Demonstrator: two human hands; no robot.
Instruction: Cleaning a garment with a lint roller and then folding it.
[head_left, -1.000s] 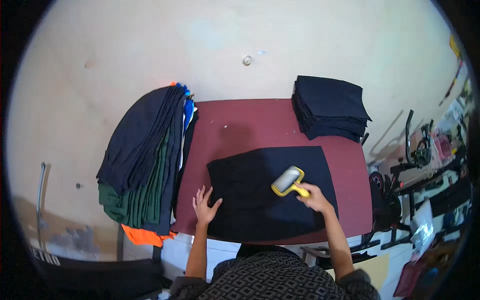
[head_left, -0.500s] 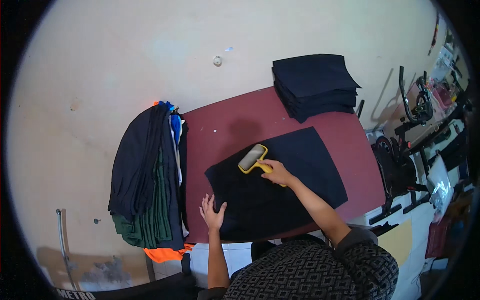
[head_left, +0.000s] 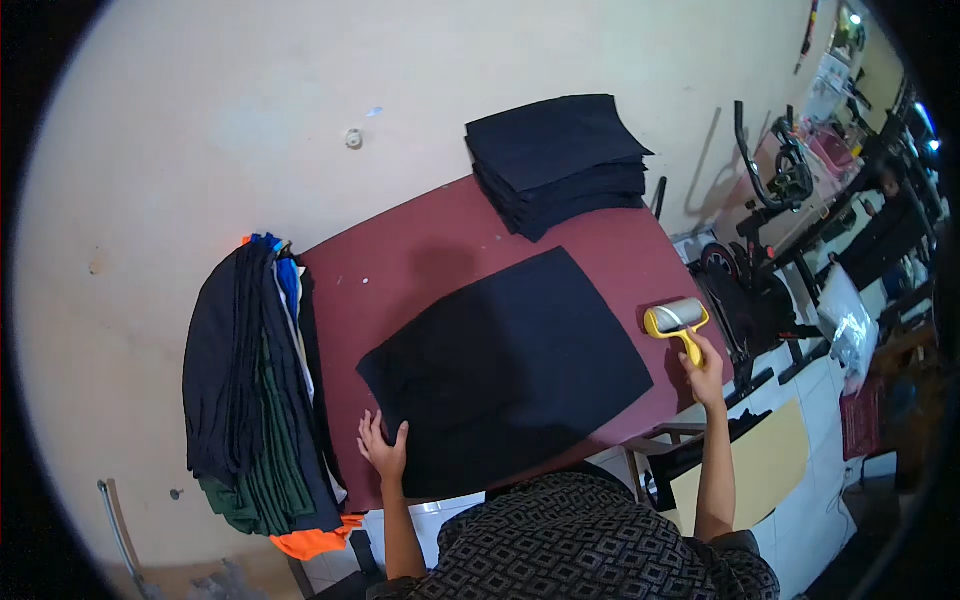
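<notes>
A dark navy skirt-shaped garment [head_left: 530,350] lies flat across the maroon table [head_left: 400,250]. My left hand [head_left: 385,446] rests with fingers spread at the garment's lower left corner. Off the garment's right side, my right hand [head_left: 706,366] grips the yellow handle of a lint roller [head_left: 680,318]. The roller's grey cylinder points away from me, over the table's right edge area; whether it touches the table I cannot tell.
Folded dark cloth pieces [head_left: 555,160] are stacked at the table's far edge. Dark, green and orange garments [head_left: 240,390] hang over its left end. An exercise bike [head_left: 765,240] stands beyond the right edge, and a pale board [head_left: 750,470] lies below it.
My right hand has carried the lint roller from the garment's upper middle to the right, off the cloth. My left hand stays at the garment's left corner. The whole view has shifted.
</notes>
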